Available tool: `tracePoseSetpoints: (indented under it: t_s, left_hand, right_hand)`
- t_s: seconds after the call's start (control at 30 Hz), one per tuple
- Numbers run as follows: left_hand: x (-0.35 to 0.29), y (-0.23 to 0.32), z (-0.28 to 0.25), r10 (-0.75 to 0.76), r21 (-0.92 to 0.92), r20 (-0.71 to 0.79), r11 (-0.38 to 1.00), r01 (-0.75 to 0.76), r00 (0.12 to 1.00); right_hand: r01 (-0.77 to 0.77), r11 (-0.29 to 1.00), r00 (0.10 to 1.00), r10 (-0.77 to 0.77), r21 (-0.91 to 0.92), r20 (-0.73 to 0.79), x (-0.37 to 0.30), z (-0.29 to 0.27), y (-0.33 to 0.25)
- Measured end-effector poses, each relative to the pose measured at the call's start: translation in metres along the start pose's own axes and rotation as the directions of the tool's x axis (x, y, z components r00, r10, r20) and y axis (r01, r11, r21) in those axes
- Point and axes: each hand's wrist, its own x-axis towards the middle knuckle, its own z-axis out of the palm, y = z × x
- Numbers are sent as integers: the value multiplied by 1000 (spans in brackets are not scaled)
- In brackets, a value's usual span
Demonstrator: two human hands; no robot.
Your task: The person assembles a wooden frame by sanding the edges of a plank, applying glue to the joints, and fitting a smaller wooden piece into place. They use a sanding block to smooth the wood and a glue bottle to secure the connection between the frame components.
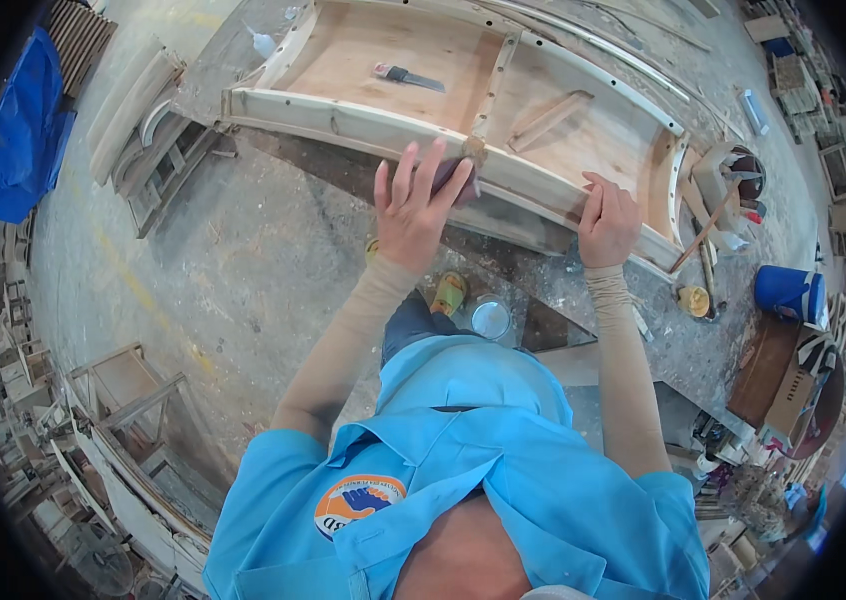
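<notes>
A long, curved wooden frame (pixel 363 128) with a pale plywood panel and a cross rib lies ahead of me. My left hand (pixel 415 205) is at its near rail, beside the rib's end. Its thumb and fingers hold a dark reddish-brown sanding block (pixel 451 178) against the wood, partly hidden by the fingers. Farther right, my right hand (pixel 610 222) curls its fingers over the same rail. Inside the frame lie a flat-bladed tool with a dark handle (pixel 409 77) and a loose wooden strip (pixel 549 121).
Curved wooden pieces (pixel 148 140) stand at the left, with a blue tarp (pixel 28 130) beyond. At the right are a container of tools (pixel 728 180), a small yellowish cup (pixel 693 300) and a blue bucket (pixel 789 293). A round tin (pixel 491 319) sits near my feet.
</notes>
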Motion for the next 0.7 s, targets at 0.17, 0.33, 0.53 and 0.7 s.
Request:
tracePoseSetpoints:
  t_s: [0.17, 0.33, 0.53, 0.7]
  left_hand:
    - [14, 3, -2, 10, 11, 0, 1000, -10, 1000]
    - [6, -2, -5, 36, 17, 18, 999, -36, 999]
    - [15, 0, -11, 36, -9, 15, 999, -36, 999]
    - [17, -2, -10, 94, 23, 40, 995, -95, 995]
  right_hand:
    - [-16, 1000, 1000, 16, 21, 6, -3, 2, -1]
    - [-28, 1000, 1000, 28, 8, 13, -2, 2, -1]
    - [-17, 1000, 1000, 17, 7, -4, -2, 2, 0]
    - [-26, 1000, 1000, 26, 13, -2, -2, 0, -1]
